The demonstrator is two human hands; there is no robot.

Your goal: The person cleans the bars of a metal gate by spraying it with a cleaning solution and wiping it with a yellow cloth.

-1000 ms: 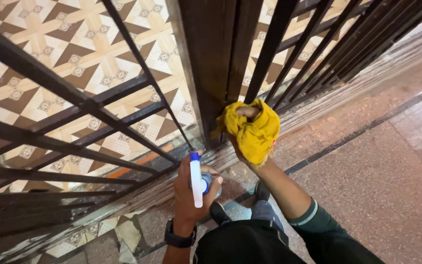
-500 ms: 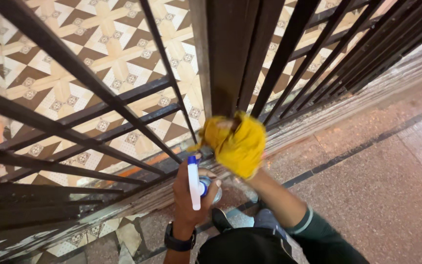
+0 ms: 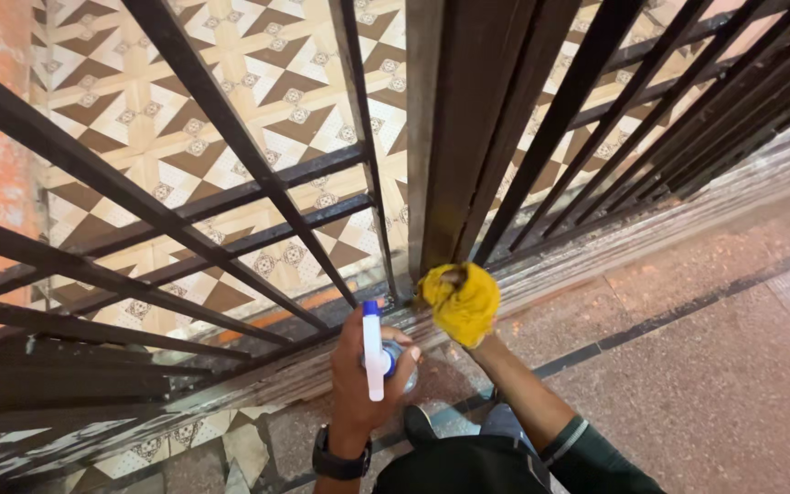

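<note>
The yellow cloth (image 3: 461,302) sits bunched against the foot of the dark upright post (image 3: 454,137) of the metal gate, right where that post meets the worn threshold strip (image 3: 596,252). My right hand (image 3: 457,291) is wrapped inside the cloth, closed around it, with only a bit of finger showing at the top of the bundle; my forearm runs back from it, down and to the right, toward my green sleeve (image 3: 587,448). The post's long axis runs straight up and away from the cloth, so the surface under my palm stretches upward from here, with slanting bars (image 3: 587,119) fanning off just to its right.

Just left of the cloth and a little nearer to me, my left hand (image 3: 358,384) is closed around a spray bottle (image 3: 374,352), its white and blue trigger head pointing up toward the gate's base. The two hands are near each other but apart. The right is the one touching the post; the left hangs short of the gate. A dark watch (image 3: 336,462) sits on my left wrist. Beyond the bars lies a patterned tile floor (image 3: 230,110); on my side, speckled reddish stone (image 3: 715,366).
</note>
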